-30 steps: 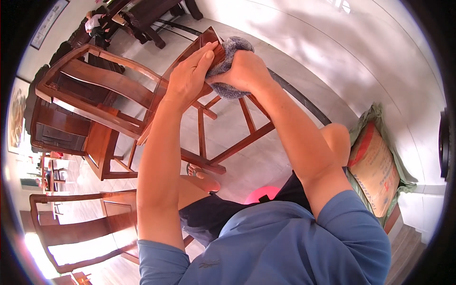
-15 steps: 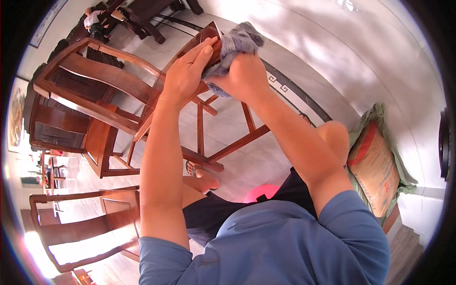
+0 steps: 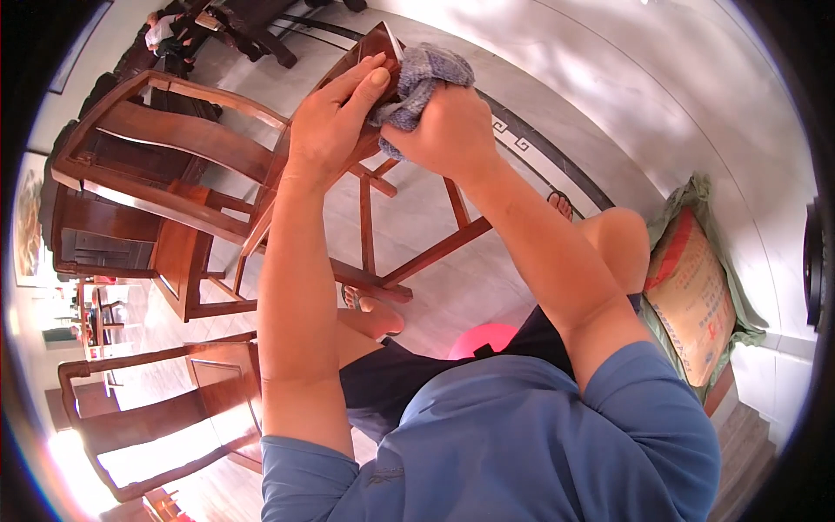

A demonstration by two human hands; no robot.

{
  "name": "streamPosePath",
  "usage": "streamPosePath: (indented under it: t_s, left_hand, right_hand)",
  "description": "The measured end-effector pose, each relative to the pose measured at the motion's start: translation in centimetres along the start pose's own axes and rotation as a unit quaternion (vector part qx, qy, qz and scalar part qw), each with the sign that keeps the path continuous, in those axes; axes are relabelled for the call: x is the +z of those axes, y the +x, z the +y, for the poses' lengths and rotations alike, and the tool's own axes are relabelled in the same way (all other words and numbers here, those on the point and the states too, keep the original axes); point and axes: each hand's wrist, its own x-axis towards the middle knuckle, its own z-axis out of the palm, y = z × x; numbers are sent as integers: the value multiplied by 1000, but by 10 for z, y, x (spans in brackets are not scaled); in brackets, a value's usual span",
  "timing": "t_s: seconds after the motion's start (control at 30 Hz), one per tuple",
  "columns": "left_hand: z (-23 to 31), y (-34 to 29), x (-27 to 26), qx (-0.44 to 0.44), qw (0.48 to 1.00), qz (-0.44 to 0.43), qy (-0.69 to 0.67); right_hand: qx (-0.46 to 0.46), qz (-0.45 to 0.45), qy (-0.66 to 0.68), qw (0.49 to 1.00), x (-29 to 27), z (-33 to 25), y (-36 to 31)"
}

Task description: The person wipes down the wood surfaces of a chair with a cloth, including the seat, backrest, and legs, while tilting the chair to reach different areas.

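Note:
A reddish-brown wooden chair (image 3: 185, 137) lies tipped over in front of me, its backrest toward the left and its legs pointing toward the right and me. My left hand (image 3: 329, 123) is closed on the edge of its seat (image 3: 376, 48), thumb and index finger partly spread over the wood. A bunched grey-blue knit cloth (image 3: 428, 76) is gripped in my right hand (image 3: 452, 130) and presses against the seat's edge beside my left fingers. The fingertips under the cloth are hidden.
Another wooden chair (image 3: 113, 228) stands behind at the left, and one more (image 3: 161, 420) at the lower left. A pink round seat (image 3: 487, 337) shows beneath me. At the right, a filled sack (image 3: 691, 296) leans by the white wall. Dark furniture and a seated person are far left.
My right hand and the cloth have shifted slightly along the seat edge, and the cloth is bunched tighter. My left hand keeps its place on the chair. The whole view has moved a little.

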Motion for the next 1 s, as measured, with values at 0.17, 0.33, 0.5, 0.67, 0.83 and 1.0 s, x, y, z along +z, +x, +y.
streamPosePath:
  t_s: [0.17, 0.33, 0.5, 0.67, 0.83, 1.0]
  left_hand:
    - [7, -5, -4, -3, 999, -10, 34]
    - [-10, 6, -18, -51, 989, -51, -132]
    - [-12, 13, -21, -49, 983, -77, -156]
    - [-15, 18, -17, -19, 997, -55, -59]
    - [-23, 17, -34, 14, 992, -125, -29]
    - [-33, 12, -31, -49, 988, -54, 134]
  right_hand:
    - [47, -64, -16, 997, -3, 0, -6]
    - [53, -76, -14, 996, 5, 1, -11]
    - [70, -83, -23, 994, 4, -6, -9]
    - [98, -69, -135, 984, 10, -20, -4]
    - [73, -31, -87, 993, 9, 7, -4]
    - [9, 13, -51, 999, 18, 21, -8]
